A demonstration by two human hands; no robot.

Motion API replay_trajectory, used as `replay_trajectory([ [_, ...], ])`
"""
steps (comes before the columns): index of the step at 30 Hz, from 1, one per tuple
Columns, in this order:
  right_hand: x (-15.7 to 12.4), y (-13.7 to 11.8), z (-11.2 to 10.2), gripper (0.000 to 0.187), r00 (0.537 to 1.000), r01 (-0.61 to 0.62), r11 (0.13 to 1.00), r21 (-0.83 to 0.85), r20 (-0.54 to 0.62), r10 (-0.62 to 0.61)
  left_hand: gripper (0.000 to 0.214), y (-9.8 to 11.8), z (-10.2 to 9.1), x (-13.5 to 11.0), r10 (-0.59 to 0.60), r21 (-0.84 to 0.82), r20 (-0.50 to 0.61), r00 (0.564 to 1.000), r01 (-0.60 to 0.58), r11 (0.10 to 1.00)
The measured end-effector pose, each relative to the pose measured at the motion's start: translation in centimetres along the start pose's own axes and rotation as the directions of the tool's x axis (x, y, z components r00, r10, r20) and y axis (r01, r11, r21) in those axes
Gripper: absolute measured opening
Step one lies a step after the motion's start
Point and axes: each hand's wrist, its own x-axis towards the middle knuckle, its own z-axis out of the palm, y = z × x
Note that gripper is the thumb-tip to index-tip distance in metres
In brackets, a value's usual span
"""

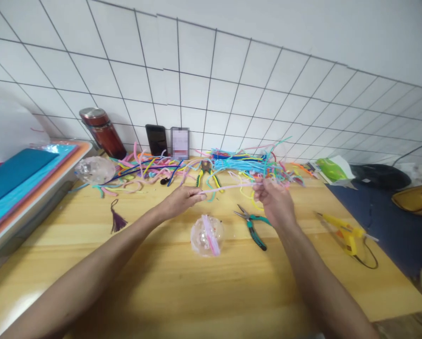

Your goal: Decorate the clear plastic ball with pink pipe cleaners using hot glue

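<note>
A pale lilac pipe cleaner (228, 188) stretches nearly level between my two hands above the table. My left hand (184, 200) pinches its left end with thumb and fingers. The fingers of my right hand (272, 200) are closed around the other end. Below and between the hands rests a clear round ball (198, 235) with a pink and lilac band across it. Green-handled pliers (256, 228) lie with jaws spread, one handle partly hidden by my right hand. Behind the hands is a heap of coloured pipe cleaners (237, 162).
Yellow-handled pliers (216, 181) lie by the heap, and a purple tassel (117, 220) lies left. A yellow glue gun (348, 235) with a cord is at right. Two phones, one a black phone (157, 140), lean on the tiled wall near a red flask (103, 133). Coloured sheets (23, 174) fill the left edge.
</note>
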Motion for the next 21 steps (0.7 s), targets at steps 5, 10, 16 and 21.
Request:
replay_trajectory([
  [5,-2.2,2.1,-2.6,0.047,0.991,-0.133,0.986,-0.102,0.012,0.135,0.049,-1.0,-0.7,-2.5,-0.046,0.025,-0.062,0.997,0.047,0.999],
  [10,-3.3,4.4,-2.8,0.043,0.995,-0.087,0.993,-0.075,-0.055,0.083,0.048,-1.8,0.3,-4.7,-0.085,-0.015,-0.053,0.995,0.085,0.996],
  [16,-3.0,5.0,-3.3,0.039,0.995,-0.081,0.995,-0.052,-0.060,0.078,0.048,-3.7,2.2,-4.9,-0.086,-0.091,-0.075,0.993,0.079,0.993],
  [21,-2.6,4.6,-5.6,0.038,0.993,-0.064,0.994,-0.090,-0.105,0.055,0.036,-4.1,2.0,-5.4,-0.069,-0.051,-0.103,0.992,0.064,0.997],
])
